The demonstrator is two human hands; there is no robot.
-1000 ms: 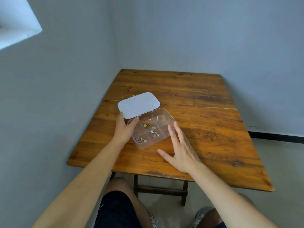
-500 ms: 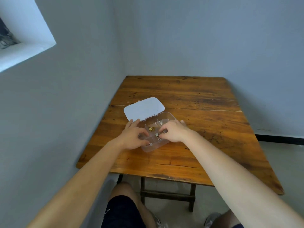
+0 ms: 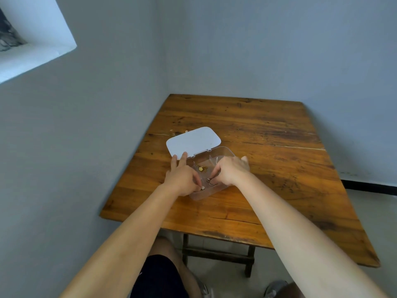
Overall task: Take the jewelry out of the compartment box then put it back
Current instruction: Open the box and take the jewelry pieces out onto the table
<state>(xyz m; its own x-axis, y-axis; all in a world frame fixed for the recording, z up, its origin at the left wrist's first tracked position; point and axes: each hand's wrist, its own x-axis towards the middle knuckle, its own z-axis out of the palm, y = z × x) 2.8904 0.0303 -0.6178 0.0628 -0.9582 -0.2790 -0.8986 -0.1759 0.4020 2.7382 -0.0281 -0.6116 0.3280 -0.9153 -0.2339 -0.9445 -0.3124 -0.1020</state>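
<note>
A square wooden surface (image 3: 268,168) stands pushed into the corner of a small room, its far edge against one pale grey wall (image 3: 268,50) and its left edge close to another. The boards are orange-brown, worn and streaked with dark stains, with a thin pale crack running across from the left edge toward the right. High on the left wall a white window recess (image 3: 32,39) cuts in. A dark skirting strip (image 3: 369,186) runs along the base of the far wall at the right, above a light floor (image 3: 378,222). Dark wooden legs and a crossbar (image 3: 217,253) show under the near edge.

The clear compartment box (image 3: 223,151) sits near the left edge, about midway between the far and near edges, its white lid (image 3: 193,141) swung open and lying back toward the far-left corner. A gold piece of jewelry (image 3: 202,168) lies in an inner compartment. The left hand (image 3: 182,177) rests on the box's left side, fingers curled down into a near compartment around a small pale piece (image 3: 202,187). The right hand (image 3: 231,171) reaches in from the right, fingertips pinched at a small silvery piece (image 3: 209,180); whether it is gripped is too small to tell.
</note>
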